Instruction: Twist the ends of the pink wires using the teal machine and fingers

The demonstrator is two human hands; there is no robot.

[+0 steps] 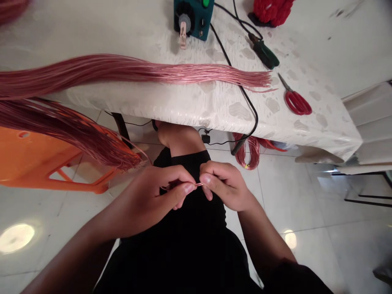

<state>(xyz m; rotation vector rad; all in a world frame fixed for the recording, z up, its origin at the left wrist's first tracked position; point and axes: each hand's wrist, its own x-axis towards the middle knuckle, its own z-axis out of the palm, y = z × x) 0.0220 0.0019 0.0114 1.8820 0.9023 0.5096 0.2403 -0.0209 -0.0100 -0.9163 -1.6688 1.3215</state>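
Over my lap, my left hand and my right hand meet fingertip to fingertip, both pinched on one thin pink wire. Only a short stretch of that wire shows between the thumbs. A long bundle of pink wires lies across the white table above my hands. A second bundle of the same wires hangs down over an orange plastic stool at my left, its ends close to my left hand.
On the table stand a teal box with a knob, green-handled pliers, red-handled scissors and a red wire object. A black cable drops over the table edge. Red wire coils hang below. White tiled floor all round.
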